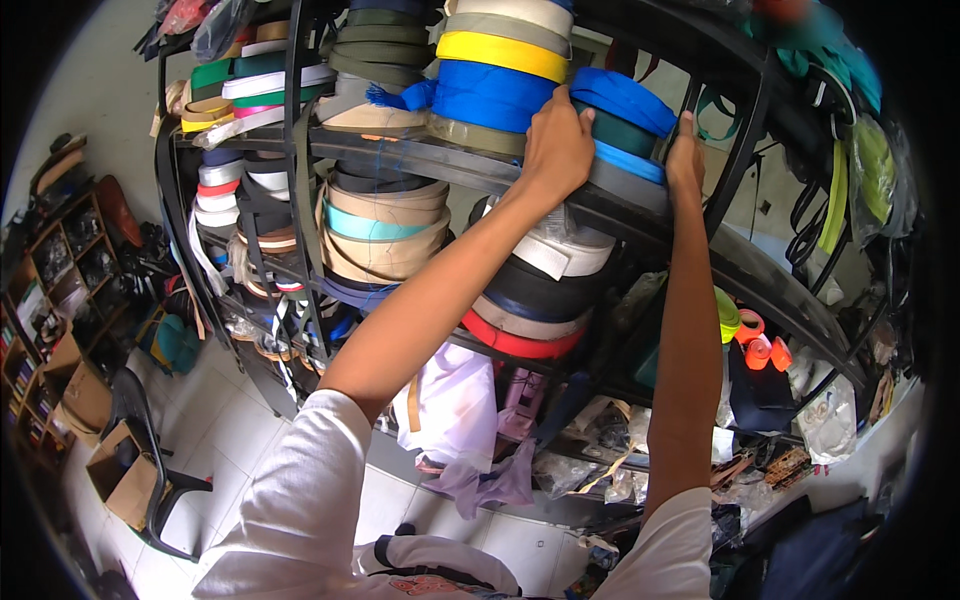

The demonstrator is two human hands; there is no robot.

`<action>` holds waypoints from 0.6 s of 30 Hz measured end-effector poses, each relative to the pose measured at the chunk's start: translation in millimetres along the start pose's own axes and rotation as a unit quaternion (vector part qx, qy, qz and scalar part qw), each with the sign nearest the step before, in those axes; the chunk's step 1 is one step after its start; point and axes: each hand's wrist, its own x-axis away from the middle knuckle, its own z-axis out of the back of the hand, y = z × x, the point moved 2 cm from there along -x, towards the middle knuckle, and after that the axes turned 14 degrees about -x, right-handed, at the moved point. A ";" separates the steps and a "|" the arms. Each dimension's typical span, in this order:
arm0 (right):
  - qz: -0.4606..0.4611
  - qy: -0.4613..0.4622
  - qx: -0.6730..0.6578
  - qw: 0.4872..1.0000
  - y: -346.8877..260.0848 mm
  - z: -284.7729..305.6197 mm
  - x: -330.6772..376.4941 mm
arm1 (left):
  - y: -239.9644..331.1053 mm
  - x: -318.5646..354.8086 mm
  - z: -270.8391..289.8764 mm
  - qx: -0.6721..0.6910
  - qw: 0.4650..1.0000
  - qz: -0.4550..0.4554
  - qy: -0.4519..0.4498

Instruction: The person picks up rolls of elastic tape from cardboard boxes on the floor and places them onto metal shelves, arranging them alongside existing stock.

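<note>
Both my arms reach up to a stack of webbing rolls on the upper rack shelf. My left hand [560, 142] is at the stack's left side, beside a large bright blue roll [482, 97]; its fingers are partly hidden. My right hand [686, 160] is against the right side, thumb pointing up, other fingers mostly out of sight. Between them, a blue webbing roll [622, 98] lies tilted on top. Below it are a dark green roll [622, 135], a light blue roll [630, 163] and a grey roll [625, 188].
A black metal rack [420, 152] holds more webbing rolls, including a yellow roll [500, 55] and a red roll [525, 338]. Orange rolls [760, 350] sit lower right. A black chair [150, 470] and cardboard box [122, 475] stand on the tiled floor at left.
</note>
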 end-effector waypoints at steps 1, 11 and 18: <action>-0.035 -0.004 -0.014 0.999 8.0 0.2 -6.2 | 1.9 2.6 0.7 0.000 1.000 -0.002 -0.006; 0.123 -0.136 -0.115 0.976 -15.1 -21.4 10.3 | -3.6 -8.1 -0.8 -0.030 0.977 0.036 -0.210; 0.137 -0.073 -0.102 0.983 -15.7 -15.2 17.1 | -5.5 -0.2 -4.9 -0.051 0.979 -0.002 -0.196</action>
